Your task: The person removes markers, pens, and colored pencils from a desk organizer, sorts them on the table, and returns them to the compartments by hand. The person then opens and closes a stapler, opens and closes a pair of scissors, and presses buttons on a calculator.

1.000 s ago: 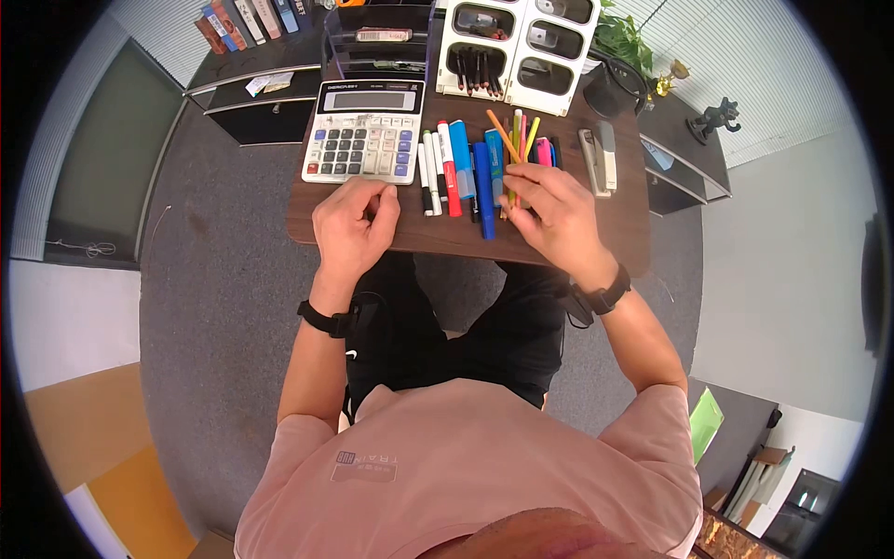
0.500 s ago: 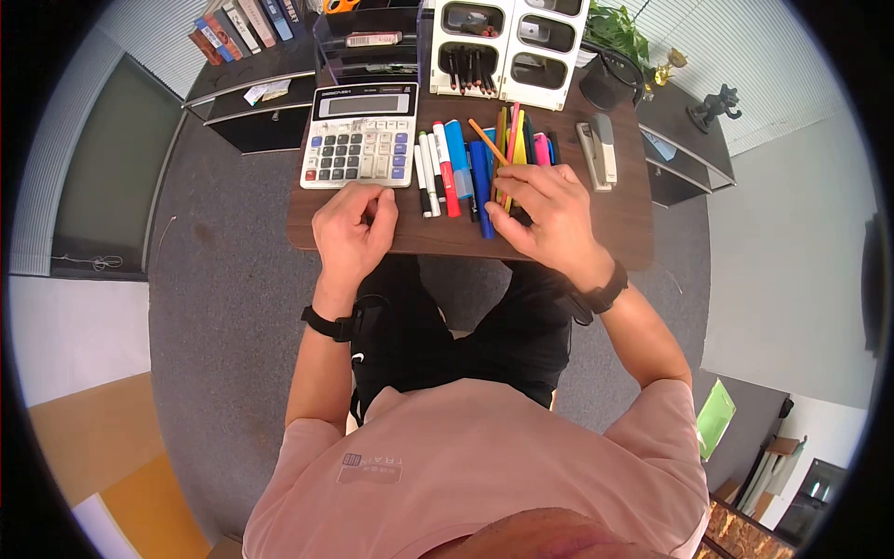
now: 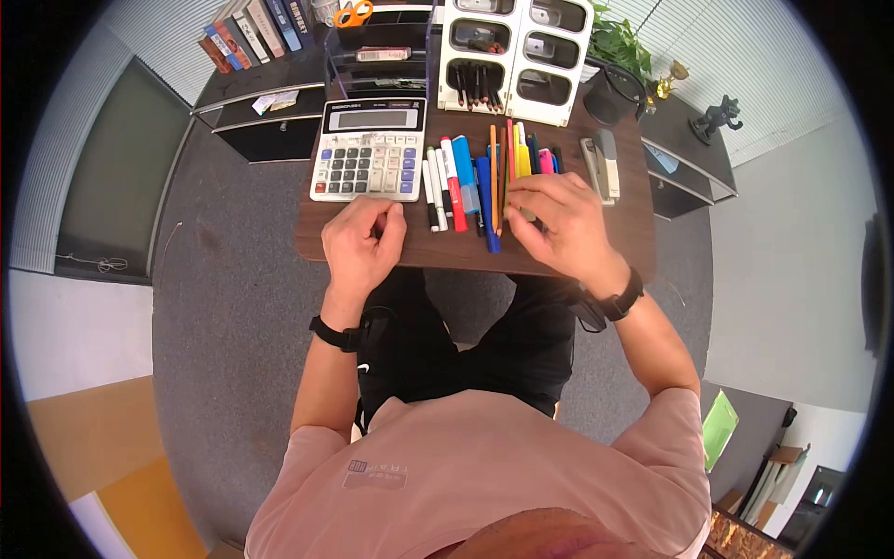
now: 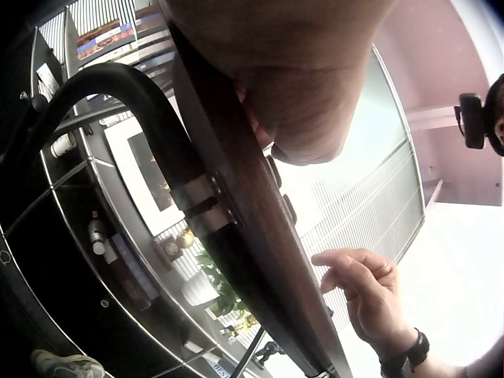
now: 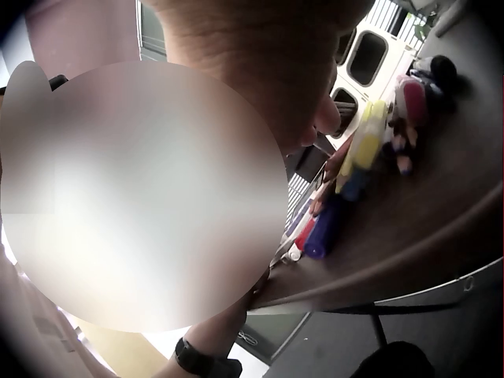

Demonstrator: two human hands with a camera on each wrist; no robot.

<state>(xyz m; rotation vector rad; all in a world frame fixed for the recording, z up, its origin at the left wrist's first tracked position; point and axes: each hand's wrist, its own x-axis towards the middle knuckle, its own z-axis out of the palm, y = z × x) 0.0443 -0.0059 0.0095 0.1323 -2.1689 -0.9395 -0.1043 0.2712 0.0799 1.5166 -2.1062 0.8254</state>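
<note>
My left hand rests at the table's front edge, fingers loosely curled and holding nothing, just below the calculator. My right hand hovers over the pencils with bent fingers, its thumb and fingertips apart. Right by those fingertips, an orange pencil lies alongside a thick blue marker. To the left are a light blue marker, a red-and-white marker and slim white markers. A yellow highlighter and a pink item lie beyond my right fingers, partly hidden.
A stapler lies at the table's right. At the back stand a white organizer with dark pencils in one compartment, a black pen cup and a clear rack. Orange scissors stick up behind the rack.
The orange pencil, slanted at my right fingers before, now lies straight beside the blue marker, and those fingers have let it go. My left hand keeps its place by the calculator.
</note>
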